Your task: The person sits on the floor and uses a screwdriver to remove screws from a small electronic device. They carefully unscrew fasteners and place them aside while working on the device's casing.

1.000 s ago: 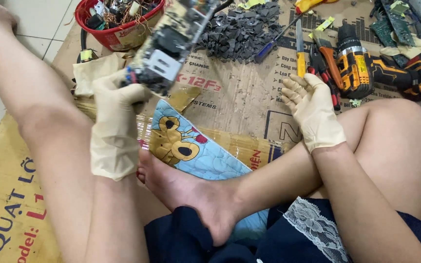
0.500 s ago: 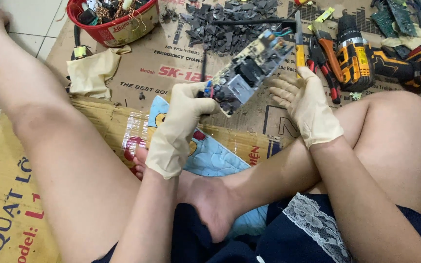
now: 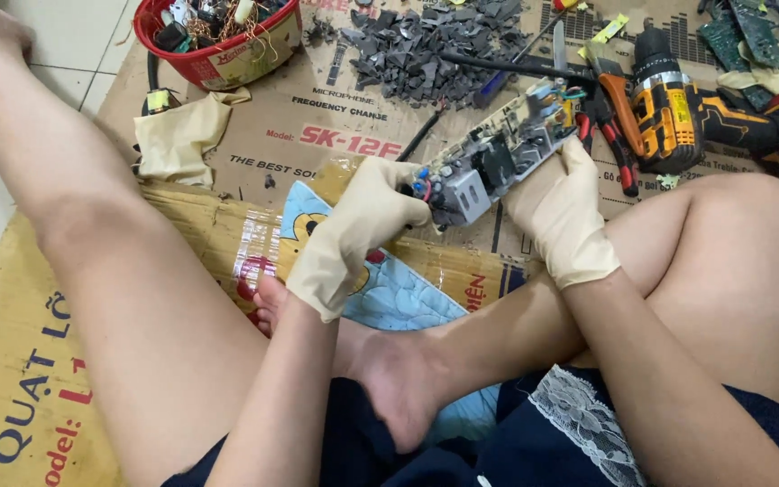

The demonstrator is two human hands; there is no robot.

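Observation:
A long circuit board (image 3: 498, 153) crowded with grey and black components is held tilted above my crossed legs. My left hand (image 3: 353, 225), in a cream rubber glove, grips its lower left end. My right hand (image 3: 559, 209), gloved the same way, supports the board from underneath and at its right side. Both hands are closed on the board. A blue cartoon-printed cushion (image 3: 389, 289) lies under my foot on flattened cardboard (image 3: 317, 126).
A red basket (image 3: 218, 36) of wires and parts stands at the top left. A pile of dark plastic fragments (image 3: 435, 45) lies at the top centre. A yellow-black cordless drill (image 3: 678, 99), red-handled pliers (image 3: 619, 117) and a spare glove (image 3: 178, 135) lie nearby.
My left hand carried the circuit board from the upper left toward the middle. My right hand rose from the cardboard and took hold of the board's right side.

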